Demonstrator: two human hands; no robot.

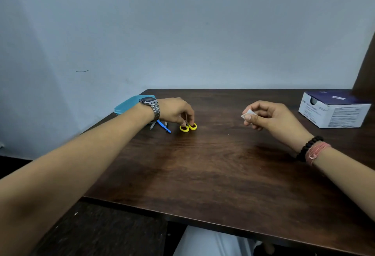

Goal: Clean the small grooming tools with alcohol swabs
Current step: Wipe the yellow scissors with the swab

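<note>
Both hands' fingers pinch: left hand [176, 111] scissors [188, 127], right hand [269, 116] swab [248, 113].

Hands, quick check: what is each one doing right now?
Left hand: fingertips pinch the yellow-handled scissors on the table.
Right hand: pinches a small white swab, held above the table.

Print on box [332, 111] too blurred

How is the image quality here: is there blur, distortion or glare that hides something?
Head view: wide-angle bending bows the table edges; soft light, faint sheen on the wood, no harsh glare. The left hand at the yellow-handled scissors is slightly soft, so its grip is unclear; the box print is unreadable.
</note>
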